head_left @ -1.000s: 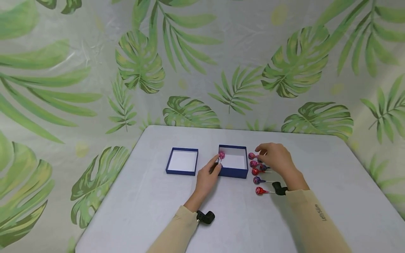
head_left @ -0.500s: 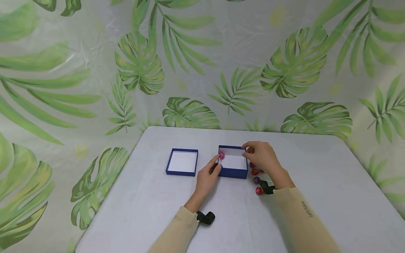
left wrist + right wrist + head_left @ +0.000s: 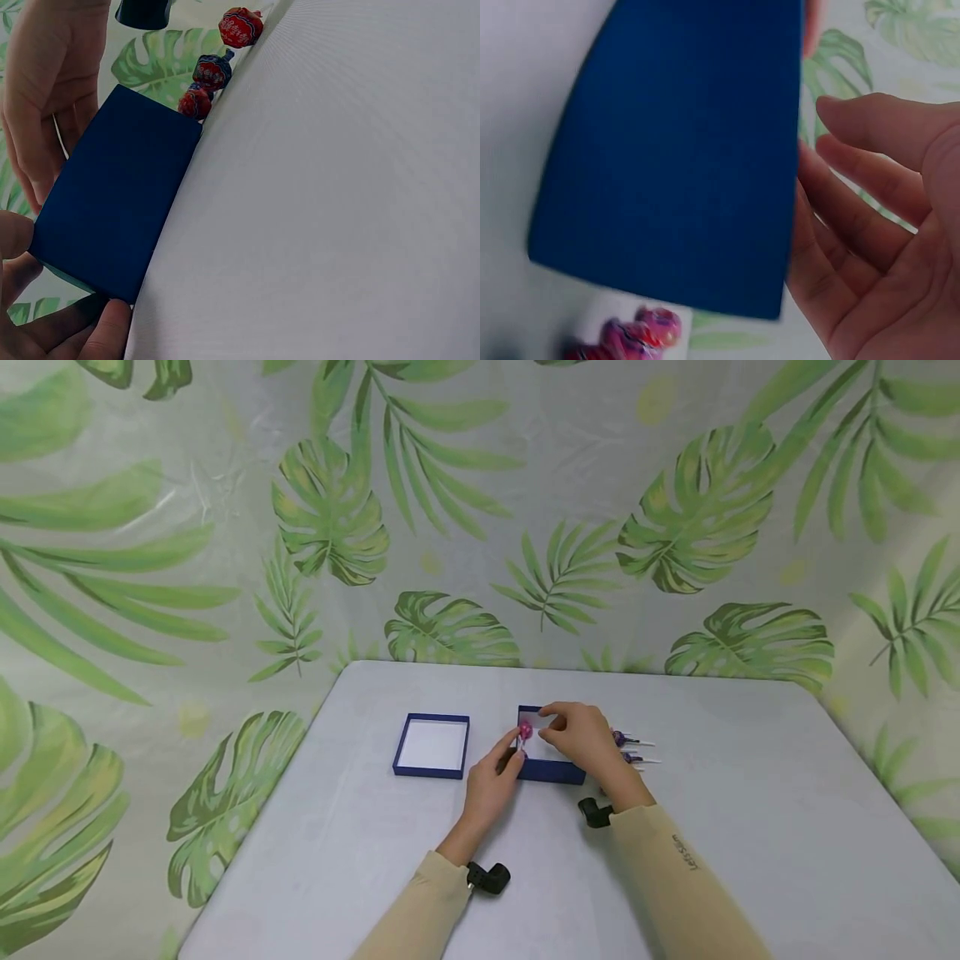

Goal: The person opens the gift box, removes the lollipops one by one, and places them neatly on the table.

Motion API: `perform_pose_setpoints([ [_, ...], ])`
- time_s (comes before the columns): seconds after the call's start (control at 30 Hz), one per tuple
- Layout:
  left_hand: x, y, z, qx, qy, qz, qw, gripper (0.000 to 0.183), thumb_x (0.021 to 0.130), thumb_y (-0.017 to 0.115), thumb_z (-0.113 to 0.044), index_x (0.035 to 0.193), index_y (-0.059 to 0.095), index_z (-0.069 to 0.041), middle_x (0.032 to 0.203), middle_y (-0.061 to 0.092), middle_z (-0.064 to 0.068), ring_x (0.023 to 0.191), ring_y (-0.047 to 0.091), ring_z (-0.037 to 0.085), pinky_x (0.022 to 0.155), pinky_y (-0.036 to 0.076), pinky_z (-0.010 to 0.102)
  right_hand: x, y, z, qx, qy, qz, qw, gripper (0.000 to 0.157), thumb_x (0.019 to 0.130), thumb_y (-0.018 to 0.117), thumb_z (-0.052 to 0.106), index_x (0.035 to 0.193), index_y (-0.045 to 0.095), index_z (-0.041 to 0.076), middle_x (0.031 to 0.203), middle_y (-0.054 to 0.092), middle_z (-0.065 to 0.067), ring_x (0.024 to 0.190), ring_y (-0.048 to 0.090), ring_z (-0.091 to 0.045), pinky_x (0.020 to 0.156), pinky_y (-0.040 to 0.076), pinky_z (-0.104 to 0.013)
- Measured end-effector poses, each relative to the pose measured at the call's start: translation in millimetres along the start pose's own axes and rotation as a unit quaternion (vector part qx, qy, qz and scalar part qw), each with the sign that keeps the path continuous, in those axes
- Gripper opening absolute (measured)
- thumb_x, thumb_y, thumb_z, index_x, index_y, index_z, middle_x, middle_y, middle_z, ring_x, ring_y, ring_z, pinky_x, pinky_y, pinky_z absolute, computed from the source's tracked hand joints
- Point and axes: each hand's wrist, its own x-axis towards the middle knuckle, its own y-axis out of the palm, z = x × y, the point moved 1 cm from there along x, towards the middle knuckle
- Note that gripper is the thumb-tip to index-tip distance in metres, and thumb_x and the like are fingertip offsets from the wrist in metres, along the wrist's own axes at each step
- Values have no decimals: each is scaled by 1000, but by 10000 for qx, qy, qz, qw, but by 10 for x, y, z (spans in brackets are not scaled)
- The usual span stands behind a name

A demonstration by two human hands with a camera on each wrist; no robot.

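A blue box [image 3: 551,772] with a white inside stands on the table. My left hand [image 3: 489,787] grips its left side, fingertips at the rim; in the left wrist view the left thumb [image 3: 112,326] presses the box's lower corner. A pink lollipop [image 3: 526,728] lies along the inside of the left wall, right by those fingers. Over the box's right half is my right hand [image 3: 588,742], thumb and index finger bent toward each other. I cannot tell whether it holds anything; the box wall hides part of its fingers in the right wrist view.
Several wrapped lollipops [image 3: 621,738] lie in a column right of the box, partly covered by the right hand; red and purple heads [image 3: 212,72] show in the left wrist view. A shallow blue-rimmed lid [image 3: 432,773] lies left of the box on the white table [image 3: 337,860].
My right hand has moved left from the lollipops, across the box's right edge to above its inside. The left hand, the box and the lid have stayed in place.
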Motion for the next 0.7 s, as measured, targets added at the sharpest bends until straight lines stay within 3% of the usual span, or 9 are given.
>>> perform_pose_setpoints([
  [0.53, 9, -7, 23, 77, 19, -13, 10000, 42, 105, 52, -31, 147, 54, -29, 139, 60, 0, 126, 57, 20, 103, 47, 46, 151, 253, -12, 16, 397, 79, 9992, 36, 90, 75, 20, 124, 72, 11, 86, 73, -3, 69, 64, -17, 60, 51, -35],
  [0.7, 3, -12, 5, 97, 104, -13, 9999, 42, 105, 52, -31, 148, 54, -28, 141, 59, -2, 128, 55, 19, 105, 45, 45, 194, 329, -6, 17, 319, 149, 9994, 34, 90, 75, 19, 122, 73, 10, 85, 72, -3, 66, 62, -15, 56, 50, -32],
])
